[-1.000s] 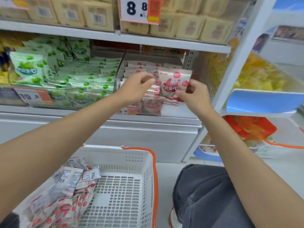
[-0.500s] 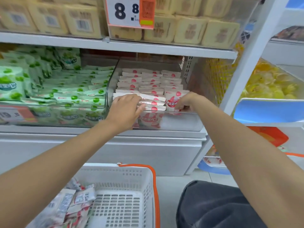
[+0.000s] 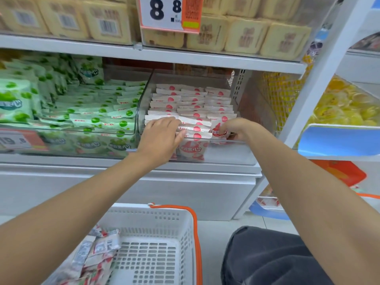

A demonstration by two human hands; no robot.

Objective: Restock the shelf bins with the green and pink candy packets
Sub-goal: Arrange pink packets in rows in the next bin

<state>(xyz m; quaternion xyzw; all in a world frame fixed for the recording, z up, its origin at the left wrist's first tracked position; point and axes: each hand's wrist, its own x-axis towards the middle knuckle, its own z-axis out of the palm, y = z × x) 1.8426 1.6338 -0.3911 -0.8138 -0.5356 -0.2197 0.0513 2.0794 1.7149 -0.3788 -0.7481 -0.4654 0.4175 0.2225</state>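
On the middle shelf, right side: clear plastic bin [image 3: 226, 155], rounded corners, holds pink packets [image 3: 191, 103], flat glossy white pouches with red dots, stacked in tidy rows from near to far. Left hand [image 3: 162, 133] lies over the near-left rows, fingers straight and together, tips pressing on packet edges. Right hand [image 3: 236, 128] is at the bin's near-right corner, fingers curled, pinching one pink packet [image 3: 219, 130] upright just inside the front wall. Next bin to the left: green packets [image 3: 98, 114], same crinkly pouch with green dots, a looser pile. Near, low down: white perforated plastic basket [image 3: 164, 229] with an orange handle [image 3: 174, 207]; spare pouches [image 3: 96, 256] are heaped in its left corner. Shelf above: beige blocky packs [image 3: 246, 36] and a white price tag [image 3: 162, 13]. Far right: yellow wrapped sweets [image 3: 345, 103], shiny and lumpy.
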